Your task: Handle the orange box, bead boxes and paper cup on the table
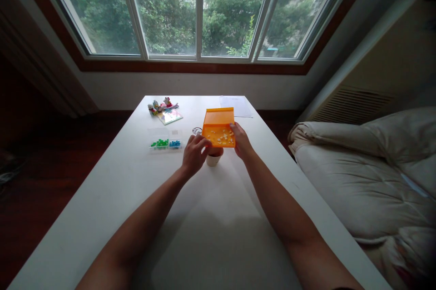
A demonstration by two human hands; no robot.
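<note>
I hold an orange plastic tray with both hands above the white table. Several small white pieces lie at its near edge. My left hand grips the tray's near left corner with curled fingers. My right hand holds its near right side. Just under the tray's near edge stands a small white cup, partly hidden by the tray and my left hand.
A clear box with green and blue small pieces lies left of the tray. Small toy figures and a coloured card sit farther back left. A paper sheet lies at the far edge. A white cushioned couch stands right of the table.
</note>
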